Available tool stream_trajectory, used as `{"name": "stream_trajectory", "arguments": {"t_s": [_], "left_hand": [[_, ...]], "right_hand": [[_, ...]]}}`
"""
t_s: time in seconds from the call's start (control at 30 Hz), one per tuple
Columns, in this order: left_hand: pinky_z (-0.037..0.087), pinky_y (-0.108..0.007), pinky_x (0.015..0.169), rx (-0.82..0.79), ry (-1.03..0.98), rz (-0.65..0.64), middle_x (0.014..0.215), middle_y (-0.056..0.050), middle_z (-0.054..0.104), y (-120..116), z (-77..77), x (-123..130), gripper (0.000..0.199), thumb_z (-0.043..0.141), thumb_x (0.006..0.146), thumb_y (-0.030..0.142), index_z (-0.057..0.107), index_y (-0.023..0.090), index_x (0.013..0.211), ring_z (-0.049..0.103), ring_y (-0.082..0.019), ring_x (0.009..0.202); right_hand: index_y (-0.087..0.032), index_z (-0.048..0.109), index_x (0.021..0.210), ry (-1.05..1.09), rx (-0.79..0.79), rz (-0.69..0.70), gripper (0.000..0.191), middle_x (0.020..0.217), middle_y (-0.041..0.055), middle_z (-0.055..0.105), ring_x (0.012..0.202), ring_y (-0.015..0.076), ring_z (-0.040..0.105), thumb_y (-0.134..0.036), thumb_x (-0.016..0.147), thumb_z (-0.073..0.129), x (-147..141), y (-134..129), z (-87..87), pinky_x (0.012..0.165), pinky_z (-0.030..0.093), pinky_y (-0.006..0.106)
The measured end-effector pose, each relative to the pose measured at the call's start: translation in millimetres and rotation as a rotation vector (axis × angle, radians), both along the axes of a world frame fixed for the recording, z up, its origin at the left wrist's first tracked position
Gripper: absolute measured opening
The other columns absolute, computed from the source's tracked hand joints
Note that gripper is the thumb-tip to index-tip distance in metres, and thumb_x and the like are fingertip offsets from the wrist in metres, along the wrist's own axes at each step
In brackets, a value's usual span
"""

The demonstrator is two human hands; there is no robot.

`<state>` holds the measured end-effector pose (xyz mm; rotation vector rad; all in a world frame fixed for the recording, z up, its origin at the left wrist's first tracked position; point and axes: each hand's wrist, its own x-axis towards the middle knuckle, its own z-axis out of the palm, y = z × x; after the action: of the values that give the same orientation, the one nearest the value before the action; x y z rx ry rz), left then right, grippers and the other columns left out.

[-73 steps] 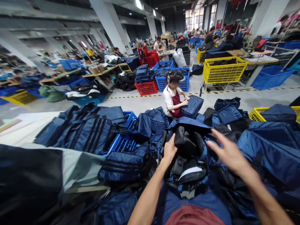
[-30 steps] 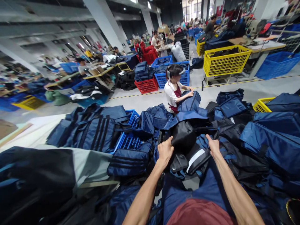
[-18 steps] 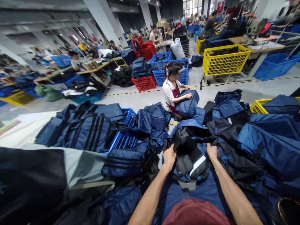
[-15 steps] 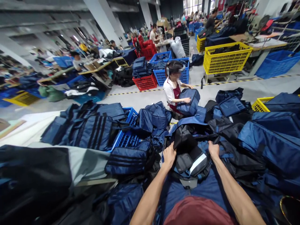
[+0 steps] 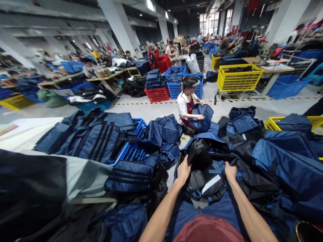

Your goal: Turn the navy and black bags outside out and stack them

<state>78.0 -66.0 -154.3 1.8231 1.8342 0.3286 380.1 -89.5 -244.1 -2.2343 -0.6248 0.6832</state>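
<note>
In front of me lies a navy and black backpack [image 5: 200, 155], its mouth spread wide. My left hand [image 5: 183, 169] is closed on the left edge of its fabric, fingers curled over the rim. On the opposite edge, my right hand [image 5: 230, 171] grips the cloth with fingers bent inward. Between the hands are black padded parts and a pale grey strip [image 5: 211, 185]. Smooth navy fabric [image 5: 214, 210] spreads below, nearer my body. The fingertips of both hands are partly hidden by the folds.
A co-worker [image 5: 185, 104] sits just beyond, handling a navy bag [image 5: 204, 122]. Navy bags [image 5: 93, 141] heap over a blue crate [image 5: 133, 153] at left; more navy bags [image 5: 285, 161] pile at right. Yellow [image 5: 239, 79] and red [image 5: 156, 95] crates stand farther back.
My view has levelled and shifted a little. Both hands keep their hold on the backpack's edges. The co-worker's navy bag has turned and tilted slightly.
</note>
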Motion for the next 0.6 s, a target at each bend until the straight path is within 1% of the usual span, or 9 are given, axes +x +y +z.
{"name": "stream_trajectory", "arguments": {"t_s": [0.07,0.13,0.2,0.27,0.33,0.43,0.5,0.57,0.6], "left_hand": [[0.049,-0.041,0.122,0.08,-0.131,-0.011,0.172,-0.016,0.05,-1.1,7.6,-5.2,0.097,0.072,0.097,0.022,0.02,0.024,0.179,0.057,-0.031,0.153],[0.045,-0.042,0.127,0.162,-0.24,-0.027,0.179,-0.016,0.039,3.9,19.5,-5.1,0.113,0.077,0.095,0.026,0.004,0.025,0.18,0.048,-0.03,0.16],[0.046,-0.043,0.127,0.193,-0.292,-0.067,0.18,-0.016,0.036,14.6,33.8,0.0,0.12,0.08,0.092,0.025,-0.002,0.026,0.18,0.049,-0.031,0.16],[0.048,-0.044,0.124,0.182,-0.309,-0.135,0.18,-0.017,0.036,26.6,47.9,7.2,0.122,0.079,0.089,0.019,-0.002,0.026,0.18,0.052,-0.032,0.158],[0.052,-0.044,0.119,0.133,-0.304,-0.19,0.172,-0.019,0.049,34.7,60.9,13.4,0.116,0.073,0.091,0.015,0.0,0.024,0.181,0.06,-0.034,0.15],[0.058,-0.042,0.103,0.065,-0.273,-0.159,0.139,-0.018,0.077,33.4,83.0,15.3,0.105,0.063,0.095,0.015,0.003,0.018,0.18,0.077,-0.035,0.122],[0.06,-0.038,0.095,0.08,-0.272,-0.112,0.125,-0.014,0.082,23.4,103.1,7.0,0.102,0.062,0.095,0.018,0.007,0.019,0.18,0.081,-0.033,0.108],[0.06,-0.035,0.089,0.113,-0.273,-0.073,0.12,-0.011,0.084,8.7,125.7,-11.0,0.099,0.064,0.096,0.023,0.012,0.023,0.18,0.082,-0.032,0.103],[0.06,-0.033,0.087,0.128,-0.268,-0.051,0.121,-0.01,0.083,0.8,135.3,-22.9,0.097,0.065,0.096,0.027,0.015,0.025,0.18,0.083,-0.032,0.103]], "right_hand": [[-0.007,0.077,0.106,0.055,0.046,-0.062,0.064,0.094,0.029,0.08,0.103,0.0437,0.079,-0.066,0.088,0.058,0.0,-0.3,7.1,0.072,0.06,0.041],[-0.01,0.077,0.107,0.099,0.113,-0.077,0.068,0.105,0.0256,0.082,0.106,0.0394,0.079,-0.071,0.087,0.058,1.2,1.5,18.1,0.074,0.06,0.037],[-0.012,0.077,0.104,0.126,0.197,-0.067,0.073,0.108,0.0224,0.082,0.105,0.0369,0.078,-0.079,0.083,0.06,5.1,6.0,36.1,0.075,0.06,0.036],[-0.013,0.077,0.101,0.118,0.332,-0.05,0.076,0.107,0.0205,0.082,0.102,0.0361,0.076,-0.083,0.076,0.066,12.5,11.9,62.6,0.078,0.059,0.037],[-0.014,0.077,0.097,0.061,0.493,0.006,0.074,0.101,0.0177,0.082,0.095,0.0335,0.074,-0.083,0.072,0.07,23.0,16.6,97.4,0.078,0.058,0.039],[-0.016,0.075,0.087,-0.106,0.599,0.174,0.066,0.084,0.0114,0.078,0.077,0.0261,0.066,-0.081,0.076,0.071,40.2,16.7,161.1,0.069,0.053,0.036],[-0.017,0.072,0.081,-0.201,0.595,0.258,0.065,0.077,0.0095,0.073,0.07,0.0226,0.06,-0.082,0.079,0.072,49.5,14.5,207.0,0.063,0.049,0.033],[-0.017,0.069,0.075,-0.265,0.587,0.281,0.066,0.073,0.0079,0.068,0.066,0.0197,0.054,-0.083,0.08,0.072,55.9,18.0,249.1,0.057,0.044,0.031],[-0.018,0.066,0.071,-0.291,0.572,0.284,0.067,0.07,0.0067,0.065,0.064,0.0181,0.05,-0.083,0.08,0.074,58.0,24.8,265.7,0.054,0.04,0.03]]}}
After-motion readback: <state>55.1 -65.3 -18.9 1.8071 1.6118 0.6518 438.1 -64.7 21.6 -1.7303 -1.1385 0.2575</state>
